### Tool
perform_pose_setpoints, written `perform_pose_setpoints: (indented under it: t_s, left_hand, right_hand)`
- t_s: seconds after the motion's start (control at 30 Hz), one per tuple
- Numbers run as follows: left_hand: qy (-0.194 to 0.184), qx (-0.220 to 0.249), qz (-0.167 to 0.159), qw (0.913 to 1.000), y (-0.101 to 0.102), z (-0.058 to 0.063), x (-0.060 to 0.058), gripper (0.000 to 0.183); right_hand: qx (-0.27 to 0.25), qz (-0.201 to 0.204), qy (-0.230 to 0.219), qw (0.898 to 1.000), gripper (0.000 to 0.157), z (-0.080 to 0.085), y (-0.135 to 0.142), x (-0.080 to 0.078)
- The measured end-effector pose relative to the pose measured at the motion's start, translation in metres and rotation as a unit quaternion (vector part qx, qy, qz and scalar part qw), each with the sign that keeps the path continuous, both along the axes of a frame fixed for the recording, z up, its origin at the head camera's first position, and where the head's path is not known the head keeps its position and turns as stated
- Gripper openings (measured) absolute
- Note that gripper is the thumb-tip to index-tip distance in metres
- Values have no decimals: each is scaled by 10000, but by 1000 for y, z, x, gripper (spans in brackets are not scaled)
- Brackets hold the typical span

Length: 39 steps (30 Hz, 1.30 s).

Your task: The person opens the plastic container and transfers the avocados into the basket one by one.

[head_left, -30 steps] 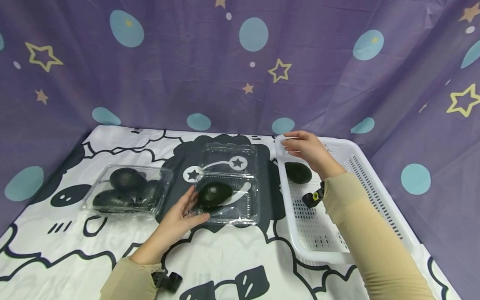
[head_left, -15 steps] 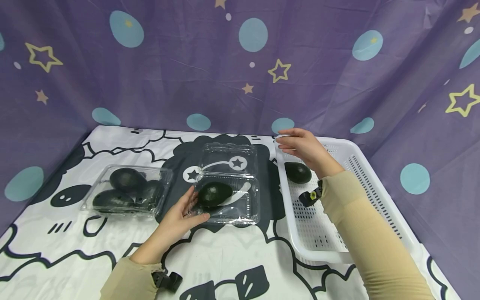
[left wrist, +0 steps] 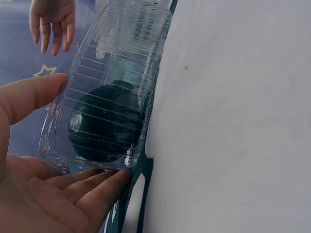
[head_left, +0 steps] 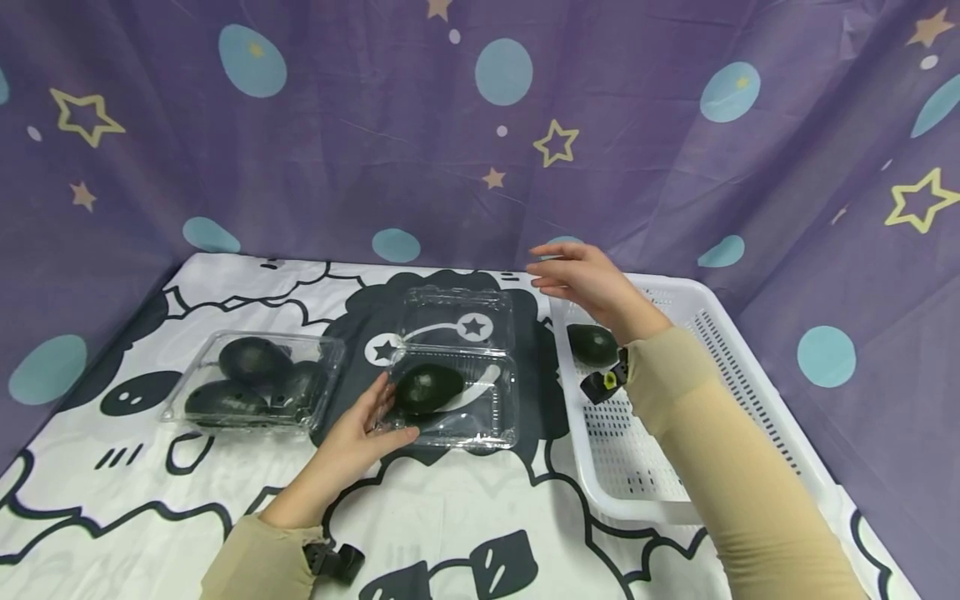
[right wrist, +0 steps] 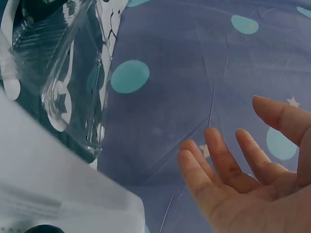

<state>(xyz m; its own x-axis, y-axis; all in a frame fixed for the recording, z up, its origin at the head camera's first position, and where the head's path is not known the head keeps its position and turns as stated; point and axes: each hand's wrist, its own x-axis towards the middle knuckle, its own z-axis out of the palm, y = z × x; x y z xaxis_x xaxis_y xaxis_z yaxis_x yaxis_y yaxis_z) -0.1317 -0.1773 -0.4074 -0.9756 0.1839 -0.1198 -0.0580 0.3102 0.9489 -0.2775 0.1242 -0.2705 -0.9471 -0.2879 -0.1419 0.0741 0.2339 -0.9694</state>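
An open clear plastic clamshell container (head_left: 501, 421) lies mid-table, its lid folded back toward the curtain. One dark green avocado (head_left: 429, 389) sits at the left of its base. My left hand (head_left: 363, 437) holds the container's near left corner, thumb on the front side and fingers along the left side, as the left wrist view shows from close up. My right hand (head_left: 581, 279) is raised over the far left corner of the white basket (head_left: 637, 511), fingers extended and holding nothing. Under the right wrist another avocado (head_left: 592, 344) rests in the basket.
On the left stands a second clear clamshell (head_left: 324, 392), closed, with several avocados (head_left: 255, 360) inside. A purple curtain (head_left: 337, 167) with stars and dots hangs behind the table. The black-and-white printed cloth (head_left: 450, 508) covers the tabletop.
My right hand has moved left and slightly up, from the basket's far left corner to just beyond its rim. My left hand and the container have stayed in place.
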Motion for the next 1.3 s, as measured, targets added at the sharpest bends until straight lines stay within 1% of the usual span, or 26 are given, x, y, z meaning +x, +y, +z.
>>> perform_pose_setpoints:
  t_s: [0.27, 0.57, 1.07, 1.3]
  left_hand:
    - [9, -49, -6, 10000, 0, -1, -1, 99]
    - [0, 7, -19, 10000, 0, -1, -1, 99]
    - [-42, 20, 29, 10000, 1, 0, -2, 99]
    - [-66, 26, 7, 10000, 1, 0, -1, 98]
  right_hand:
    - [111, 328, -3, 9994, 48, 4, -15, 2]
    - [-63, 595, -2, 9982, 46, 7, -33, 10]
    - [-193, 1001, -99, 9947, 41, -1, -66, 16]
    - [42, 1219, -258, 9922, 41, -10, -76, 16]
